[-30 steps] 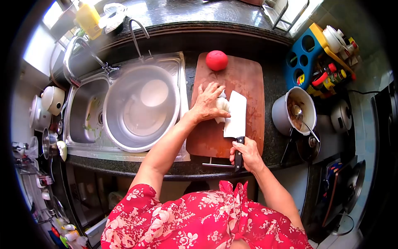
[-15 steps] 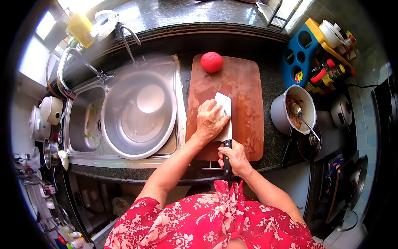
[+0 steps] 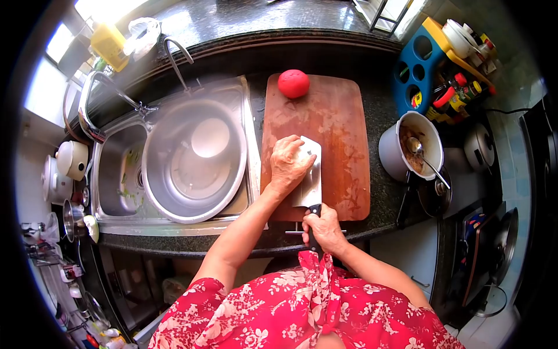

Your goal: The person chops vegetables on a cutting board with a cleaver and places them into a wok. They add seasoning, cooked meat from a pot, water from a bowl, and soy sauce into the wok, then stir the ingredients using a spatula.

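Cleaver point(image 3: 308, 193) on my cutting board point(image 3: 343, 145), tip toward twelve o'clock.
My right fingers point(image 3: 308, 222) clamp its handle point(image 3: 314, 241); my left fingers point(image 3: 289, 145) bunch over the blade point(image 3: 314, 181), grip unclear: a slip could cut them.

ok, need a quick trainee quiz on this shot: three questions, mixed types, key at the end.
1. Which hand grips the knife?
2. True or false: the spoon stands in the sink.
3. Where on the board is the round red thing?
A) near right corner
B) far left corner
C) dead centre

Key:
1. The right hand.
2. False; it is in the pot.
3. B
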Demonstrator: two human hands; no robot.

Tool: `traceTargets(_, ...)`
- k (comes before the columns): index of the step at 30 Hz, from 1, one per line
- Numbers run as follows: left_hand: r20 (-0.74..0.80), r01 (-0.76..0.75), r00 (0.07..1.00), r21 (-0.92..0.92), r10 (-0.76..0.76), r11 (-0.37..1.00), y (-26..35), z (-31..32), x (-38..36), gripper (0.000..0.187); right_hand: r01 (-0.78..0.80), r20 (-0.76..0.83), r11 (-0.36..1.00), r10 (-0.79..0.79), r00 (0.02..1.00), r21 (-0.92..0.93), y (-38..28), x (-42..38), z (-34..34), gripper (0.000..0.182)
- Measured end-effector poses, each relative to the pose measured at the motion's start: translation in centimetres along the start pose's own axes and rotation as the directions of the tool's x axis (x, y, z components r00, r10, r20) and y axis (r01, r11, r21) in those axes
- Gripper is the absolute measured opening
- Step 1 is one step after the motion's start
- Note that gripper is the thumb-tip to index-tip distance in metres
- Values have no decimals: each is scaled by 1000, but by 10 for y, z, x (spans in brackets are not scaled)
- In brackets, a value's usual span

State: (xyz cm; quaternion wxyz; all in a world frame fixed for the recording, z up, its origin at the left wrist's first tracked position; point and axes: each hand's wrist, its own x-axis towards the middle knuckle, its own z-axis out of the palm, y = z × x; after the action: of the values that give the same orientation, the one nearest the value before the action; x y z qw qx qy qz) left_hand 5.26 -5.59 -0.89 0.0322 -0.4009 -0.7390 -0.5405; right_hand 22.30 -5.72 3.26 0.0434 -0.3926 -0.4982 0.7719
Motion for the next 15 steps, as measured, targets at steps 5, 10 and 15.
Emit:
traceTargets(5, -46, -66, 996, 98, 70, 993, 3, -1, -7, 32, -47, -7, 995, 48, 999, 90, -6, -2, 6, 9)
traceTargets(10, -39, -43, 998, 68, 46, 997, 6, -4, -8, 33, -48, 40, 991, 43, 998, 128, -4, -6, 3, 9)
traceTargets(15, 0, -96, 995, 78, 96, 992, 8, -9, -13, 31, -53, 85, 994, 45, 995, 94, -4, -6, -6, 11)
